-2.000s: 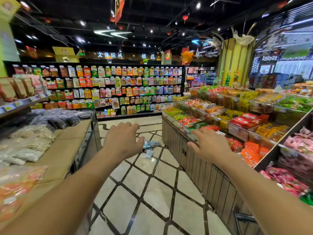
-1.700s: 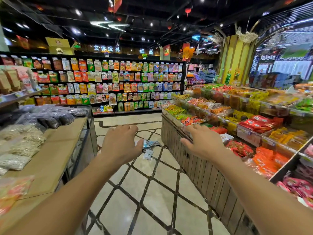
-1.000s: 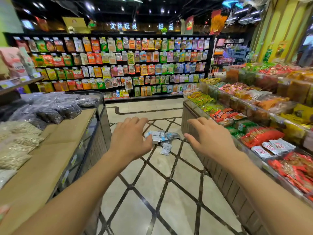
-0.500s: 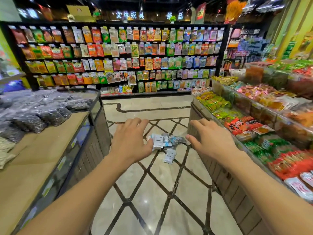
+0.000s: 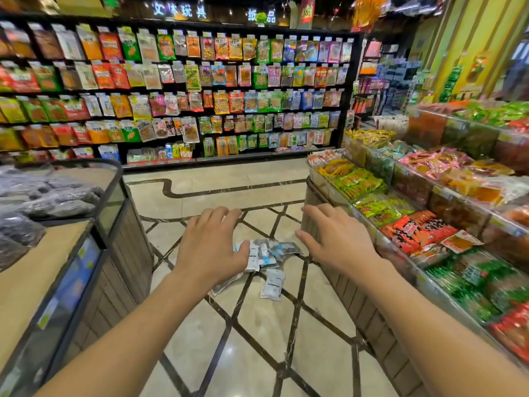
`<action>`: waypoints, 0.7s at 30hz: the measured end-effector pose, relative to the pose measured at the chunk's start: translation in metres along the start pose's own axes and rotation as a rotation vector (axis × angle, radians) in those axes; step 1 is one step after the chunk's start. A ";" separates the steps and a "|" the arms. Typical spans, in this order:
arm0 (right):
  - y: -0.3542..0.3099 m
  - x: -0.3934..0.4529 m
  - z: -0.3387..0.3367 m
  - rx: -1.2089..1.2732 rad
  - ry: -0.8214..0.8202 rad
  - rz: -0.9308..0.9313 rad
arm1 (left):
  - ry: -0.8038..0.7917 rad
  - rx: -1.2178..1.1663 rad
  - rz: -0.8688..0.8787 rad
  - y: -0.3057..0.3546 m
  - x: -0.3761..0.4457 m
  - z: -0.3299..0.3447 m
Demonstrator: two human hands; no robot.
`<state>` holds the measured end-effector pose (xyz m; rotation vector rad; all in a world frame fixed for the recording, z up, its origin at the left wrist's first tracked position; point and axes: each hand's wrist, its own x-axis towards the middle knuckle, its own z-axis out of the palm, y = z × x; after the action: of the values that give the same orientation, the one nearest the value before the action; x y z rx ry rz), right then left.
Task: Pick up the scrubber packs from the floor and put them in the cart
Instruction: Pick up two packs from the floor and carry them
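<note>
Scrubber packs [image 5: 267,255] lie in a loose, overlapping heap on the tiled floor [image 5: 217,339] of a supermarket aisle, one pack [image 5: 273,283] resting a little apart on the near side. A shopper's left hand [image 5: 210,246] and right hand [image 5: 339,243] reach out above the heap, palms down, fingers [image 5: 217,216] loosely spread and holding nothing. From this angle the left hand hides the heap's left edge; whether it touches the packs cannot be told.

The aisle runs between a low tabletop [image 5: 37,270] stacked with dark bagged goods on the left and an open snack display [image 5: 429,230] on the right, with a wall of hanging packets [image 5: 183,90] behind. No cart is in view.

The packs look like thin, glossy plastic sleeves with soft contents: probably light, limp and slippery against one another. A pinch at a sealed edge or corner would likely hold best, or a two-handed scoop under the pile. A flat pack on smooth tile may need a fingertip slid beneath it first.
</note>
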<state>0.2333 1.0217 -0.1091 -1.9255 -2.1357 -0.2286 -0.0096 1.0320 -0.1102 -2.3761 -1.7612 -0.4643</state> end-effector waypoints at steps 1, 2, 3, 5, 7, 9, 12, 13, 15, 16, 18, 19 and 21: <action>0.002 0.013 0.007 0.000 -0.005 0.004 | 0.000 -0.002 0.002 -0.004 0.013 0.006; 0.004 0.026 0.014 0.002 -0.012 0.011 | 0.001 0.000 0.007 -0.008 0.026 0.013; 0.007 0.038 0.022 0.006 -0.022 0.020 | 0.002 0.006 0.013 -0.012 0.039 0.021; 0.016 0.064 0.041 0.015 -0.041 0.029 | -0.008 0.008 0.010 -0.021 0.068 0.037; 0.026 0.091 0.063 0.036 -0.057 0.035 | -0.030 0.001 -0.007 -0.029 0.096 0.056; 0.037 0.120 0.085 0.061 -0.067 0.034 | -0.037 -0.005 -0.016 -0.037 0.125 0.077; 0.054 0.167 0.116 0.087 -0.075 0.025 | -0.044 -0.004 -0.031 -0.044 0.174 0.108; 0.060 0.184 0.126 0.097 -0.079 0.018 | -0.057 0.002 -0.038 -0.045 0.191 0.118; 0.074 0.218 0.144 0.107 -0.095 0.008 | -0.082 0.017 -0.050 -0.046 0.225 0.136; 0.081 0.236 0.152 0.112 -0.106 0.010 | -0.093 0.023 -0.054 -0.047 0.242 0.144; 0.093 0.270 0.164 0.121 -0.126 0.010 | -0.113 0.028 -0.063 -0.048 0.276 0.159; 0.099 0.286 0.170 0.121 -0.127 0.000 | -0.119 0.028 -0.067 -0.048 0.292 0.166; 0.109 0.318 0.181 0.121 -0.129 -0.016 | -0.133 0.037 -0.069 -0.048 0.325 0.180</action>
<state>0.2979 1.3879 -0.1946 -1.9025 -2.1908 0.0217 0.0587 1.3943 -0.1755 -2.3780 -1.8951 -0.2855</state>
